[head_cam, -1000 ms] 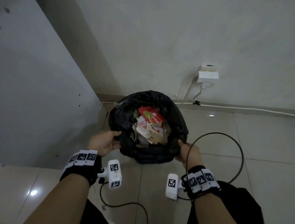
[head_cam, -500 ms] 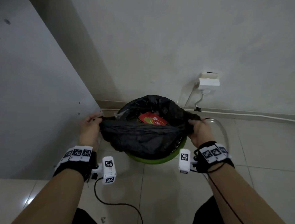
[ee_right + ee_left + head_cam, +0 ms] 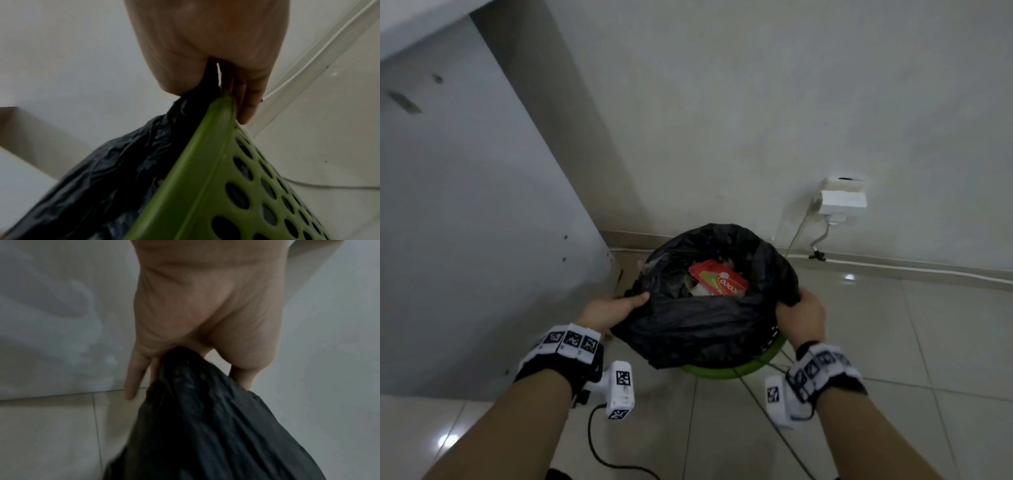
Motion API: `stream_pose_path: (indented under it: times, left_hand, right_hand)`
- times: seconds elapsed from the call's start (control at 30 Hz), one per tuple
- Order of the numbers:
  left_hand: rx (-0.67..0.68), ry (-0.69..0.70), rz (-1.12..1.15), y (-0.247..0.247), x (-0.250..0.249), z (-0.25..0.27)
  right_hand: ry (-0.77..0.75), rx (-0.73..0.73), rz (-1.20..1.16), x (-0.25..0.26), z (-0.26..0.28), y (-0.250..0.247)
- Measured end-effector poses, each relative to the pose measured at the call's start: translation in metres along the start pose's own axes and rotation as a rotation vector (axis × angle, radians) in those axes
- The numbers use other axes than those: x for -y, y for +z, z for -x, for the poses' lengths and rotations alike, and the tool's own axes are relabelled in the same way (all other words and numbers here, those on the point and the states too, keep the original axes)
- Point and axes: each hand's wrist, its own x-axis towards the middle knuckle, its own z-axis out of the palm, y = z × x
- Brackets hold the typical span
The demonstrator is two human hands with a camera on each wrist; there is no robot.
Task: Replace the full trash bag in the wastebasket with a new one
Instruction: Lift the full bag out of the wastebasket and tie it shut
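Observation:
A black trash bag (image 3: 698, 329) full of paper and a red carton (image 3: 719, 279) sits in a green perforated wastebasket (image 3: 726, 370) on the tiled floor by the wall. My left hand (image 3: 616, 308) pinches the bag's left rim, which bunches between thumb and fingers of the left hand (image 3: 195, 356). My right hand (image 3: 799, 315) grips the bag's right rim. In the right wrist view the right hand (image 3: 218, 84) holds the black film (image 3: 123, 170) just above the basket's green rim (image 3: 205, 146). The bag's near edge is pulled up off the basket.
A grey cabinet panel (image 3: 465, 222) stands close on the left. A white wall socket with plug (image 3: 842, 202) and cables (image 3: 893, 265) along the skirting are behind the basket on the right. A black cable (image 3: 602, 452) trails across the tiles near my arms.
Both hands went from the bag's near edge to its sides and lifted the rim off the basket, baring the green rim. Since half a second ago the hands drew slightly inward and lower.

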Motion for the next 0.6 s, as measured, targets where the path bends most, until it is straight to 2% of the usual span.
stream_pose_path:
  times: [0.07,0.13,0.23,0.3,0.37,0.43,0.47,0.53,0.57,0.6]
  left_hand:
    - [0.010,0.002,0.024,0.001,0.010,-0.015]
    - [-0.022,0.078,0.110,0.000,0.016,-0.029]
    - [-0.191,0.303,0.185,-0.001,-0.004,-0.001]
    - [-0.268,0.408,0.343,-0.005,-0.016,0.017]
    - [-0.225,0.381,0.522,-0.014,-0.031,0.030]
    - [-0.092,0.279,0.568,-0.023,-0.049,0.042]
    - [-0.050,0.233,0.449,-0.028,-0.054,0.043]
    - [-0.002,0.202,0.019,-0.032,-0.061,0.038]
    - [-0.062,0.245,-0.162,-0.033,-0.063,0.035]
    - [-0.145,0.343,-0.207,-0.033,-0.066,0.032]
  right_hand:
    - [0.039,-0.036,-0.091,-0.011,0.034,0.004]
    - [0.143,-0.049,-0.300,-0.016,0.054,0.004]
    - [0.378,-0.042,-0.535,-0.018,0.017,0.001]
    - [0.498,0.122,-0.521,-0.017,-0.018,-0.004]
    - [0.464,0.171,-0.464,-0.010,-0.035,-0.014]
    - [0.371,0.127,-0.367,0.006,-0.047,-0.028]
    - [0.320,0.071,-0.392,0.013,-0.051,-0.033]
    - [0.190,0.099,-0.436,0.028,-0.057,-0.044]
    - [0.146,0.112,-0.554,0.037,-0.059,-0.047]
    - [0.142,0.087,-0.728,0.045,-0.059,-0.048]
